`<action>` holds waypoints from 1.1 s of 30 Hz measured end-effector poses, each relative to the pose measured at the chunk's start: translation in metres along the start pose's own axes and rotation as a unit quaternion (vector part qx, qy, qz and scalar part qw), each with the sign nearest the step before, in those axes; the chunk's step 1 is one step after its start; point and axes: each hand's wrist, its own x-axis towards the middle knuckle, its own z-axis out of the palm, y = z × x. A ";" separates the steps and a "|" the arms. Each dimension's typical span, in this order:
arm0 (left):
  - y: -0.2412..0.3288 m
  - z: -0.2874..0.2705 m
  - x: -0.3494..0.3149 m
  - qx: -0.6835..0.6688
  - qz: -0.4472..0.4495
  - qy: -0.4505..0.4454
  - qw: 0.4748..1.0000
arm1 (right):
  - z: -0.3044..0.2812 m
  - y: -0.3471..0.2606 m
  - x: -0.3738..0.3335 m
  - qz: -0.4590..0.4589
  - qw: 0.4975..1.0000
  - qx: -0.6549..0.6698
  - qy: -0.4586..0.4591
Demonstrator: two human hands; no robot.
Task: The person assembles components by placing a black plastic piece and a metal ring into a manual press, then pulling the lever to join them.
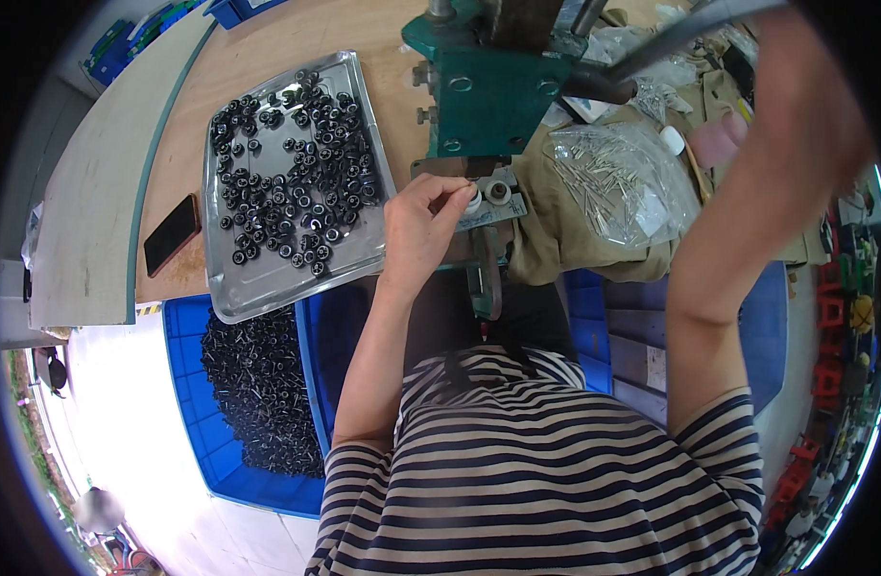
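My left hand point(426, 226) is at the bench press point(503, 96), a green machine with a metal plate point(488, 213) at its base. Thumb and forefinger are pinched together right above a white round holder point(473, 203) on that plate; whatever they grip is too small to make out. Beside it sits a second white round holder point(499, 193) with a dark centre. My right arm point(728, 240) is raised at the right, its far end blurred near the upper edge, where the press's grey lever point(685, 31) meets it. The fingers of that hand are hidden.
Left of the press, a metal tray point(369, 252) carries many small black wheels point(311, 182). A phone point(172, 235) lies beside it. Below stands a blue bin point(186, 384) full of small black parts point(263, 403). At right, a clear bag of metal pins point(604, 178) rests on brown cloth point(546, 230).
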 end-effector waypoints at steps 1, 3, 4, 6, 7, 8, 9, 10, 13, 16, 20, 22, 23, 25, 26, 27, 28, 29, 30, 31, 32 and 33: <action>0.000 0.000 0.000 0.009 0.011 0.012 1.000 | 0.009 -0.014 -0.026 -0.031 0.999 -0.040 0.010; -0.002 0.000 0.000 -0.005 0.008 0.004 1.000 | 0.029 -0.036 -0.078 -0.082 0.991 -0.101 0.023; -0.002 0.000 0.000 -0.008 0.011 0.010 1.000 | 0.040 -0.043 -0.097 -0.103 0.987 -0.121 0.026; -0.004 -0.002 0.001 -0.007 0.015 -0.001 1.000 | 0.056 -0.053 -0.126 -0.135 0.979 -0.151 0.026; -0.005 -0.002 0.001 0.002 0.018 0.000 1.000 | 0.061 -0.053 -0.134 -0.175 0.970 -0.169 0.006; -0.006 -0.003 0.001 -0.001 0.015 -0.009 1.000 | 0.066 -0.052 -0.139 -0.156 0.974 -0.162 0.027; -0.007 -0.004 0.002 -0.016 0.009 -0.018 1.000 | 0.069 -0.050 -0.141 -0.159 0.973 -0.167 0.031; -0.007 -0.004 0.002 -0.032 0.009 -0.016 0.999 | 0.071 -0.048 -0.142 -0.169 0.969 -0.178 0.028; -0.008 -0.003 0.002 -0.057 -0.009 -0.017 0.998 | 0.078 -0.043 -0.143 -0.195 0.959 -0.177 0.103; -0.006 -0.003 0.001 -0.027 -0.009 -0.011 1.000 | 0.078 -0.050 -0.131 -0.162 0.967 -0.183 0.069; -0.005 -0.008 0.005 0.012 0.018 -0.036 0.999 | 0.036 -0.055 -0.051 -0.110 0.966 -0.175 0.157; -0.006 -0.010 0.008 0.017 0.043 -0.066 0.997 | 0.003 -0.031 0.008 -0.047 0.985 -0.112 0.120; -0.006 -0.011 0.010 0.025 0.026 -0.076 0.996 | -0.014 -0.008 0.041 0.006 0.994 -0.063 0.092; -0.006 -0.013 0.012 0.018 0.089 -0.083 0.992 | -0.044 0.039 0.080 0.122 0.992 0.022 0.027; -0.005 -0.012 0.010 0.015 0.095 -0.096 0.991 | -0.057 0.061 0.085 0.182 0.982 0.057 -0.012; -0.002 -0.011 0.007 -0.080 0.059 -0.051 0.994 | -0.068 0.079 0.078 0.238 0.966 0.077 -0.061; 0.001 -0.011 0.003 -0.166 0.005 -0.003 0.986 | -0.077 0.094 0.055 0.298 0.946 0.046 -0.120; 0.004 -0.014 -0.003 -0.172 0.018 0.000 0.985 | -0.085 0.104 0.029 0.234 0.930 -0.253 -0.129; 0.008 -0.020 -0.008 -0.241 -0.038 -0.005 0.970 | -0.091 0.108 -0.012 0.283 0.911 -0.294 -0.054; 0.012 -0.025 -0.012 -0.312 -0.081 -0.001 0.947 | -0.096 0.109 -0.050 0.355 0.863 -0.352 -0.065; 0.016 -0.031 -0.015 -0.271 -0.087 -0.011 0.959 | -0.098 0.108 -0.091 0.378 0.802 -0.442 -0.135; 0.020 -0.034 -0.016 -0.261 -0.102 -0.015 0.960 | -0.098 0.109 -0.125 0.373 0.827 -0.400 -0.131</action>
